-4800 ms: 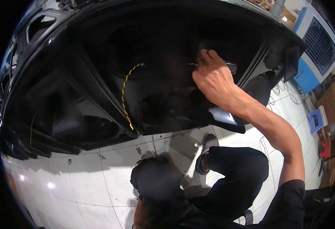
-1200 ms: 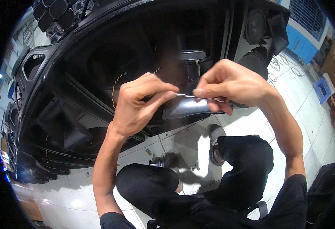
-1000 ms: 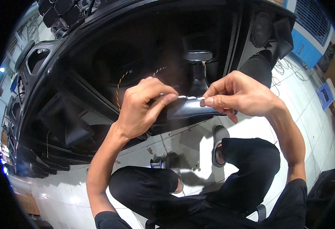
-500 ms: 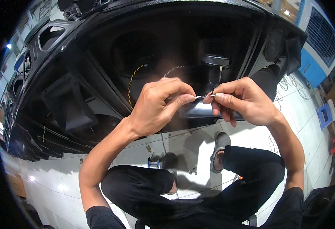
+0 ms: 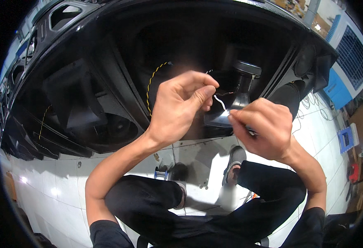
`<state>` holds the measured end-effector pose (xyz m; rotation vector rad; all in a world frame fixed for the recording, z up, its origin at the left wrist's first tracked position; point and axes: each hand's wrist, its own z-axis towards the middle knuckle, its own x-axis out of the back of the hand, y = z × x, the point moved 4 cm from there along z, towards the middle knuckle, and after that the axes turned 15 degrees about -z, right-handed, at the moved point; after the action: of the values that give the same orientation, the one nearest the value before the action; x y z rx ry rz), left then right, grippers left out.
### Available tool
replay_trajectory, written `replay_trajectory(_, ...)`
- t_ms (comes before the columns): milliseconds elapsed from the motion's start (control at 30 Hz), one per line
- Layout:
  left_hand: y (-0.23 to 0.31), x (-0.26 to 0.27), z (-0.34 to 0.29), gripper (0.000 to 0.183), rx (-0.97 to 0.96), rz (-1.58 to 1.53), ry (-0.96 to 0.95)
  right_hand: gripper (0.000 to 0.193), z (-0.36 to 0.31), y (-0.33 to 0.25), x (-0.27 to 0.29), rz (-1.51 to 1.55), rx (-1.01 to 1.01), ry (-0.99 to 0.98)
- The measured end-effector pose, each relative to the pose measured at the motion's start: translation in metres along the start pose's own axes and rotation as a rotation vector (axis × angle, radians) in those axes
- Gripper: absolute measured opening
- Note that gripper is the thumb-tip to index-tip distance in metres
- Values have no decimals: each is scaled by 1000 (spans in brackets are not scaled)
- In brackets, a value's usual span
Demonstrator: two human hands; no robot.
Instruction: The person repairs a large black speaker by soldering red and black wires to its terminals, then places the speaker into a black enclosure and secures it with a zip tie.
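White wire (image 5: 220, 102) is held up before a row of open black cabinets (image 5: 185, 25). At far left, one cabinet contains a black horn (image 5: 76, 99) and a thin yellow wire (image 5: 44, 120); past a divider (image 5: 125, 89), the middle cabinet contains a yellow-and-black twisted wire (image 5: 149, 84). The left hand (image 5: 185, 103), fingers curled, pinches the white strand's upper end between thumb and fingertips. The right hand (image 5: 266, 128), nearly closed, pinches its lower end. Just beyond, a second horn (image 5: 241, 94) with a round cap (image 5: 247, 67) sits in the middle cabinet; farther right, a neighboring cabinet contains a round speaker (image 5: 305, 61).
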<state>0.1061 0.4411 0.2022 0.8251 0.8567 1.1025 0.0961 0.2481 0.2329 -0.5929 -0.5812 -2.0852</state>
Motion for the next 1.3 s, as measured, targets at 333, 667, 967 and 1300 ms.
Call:
replay_trajectory(333, 3, -5, 3, 26, -120, 427, -162, 14, 9, -6, 7, 64, 55, -6)
replay_trajectory(667, 4, 4, -4, 30, -411, 616, -359, 6, 8, 23, -2, 290, -545, -141)
replay_trajectory(967, -1, 4, 17, 17, -259, -150, 55, 10, -36, 32, -28, 336, -641, -233)
replay_trajectory(1300, -15, -5, 2, 23, -636, 847, -389, 14, -51, 32, -7, 162, -270, -375)
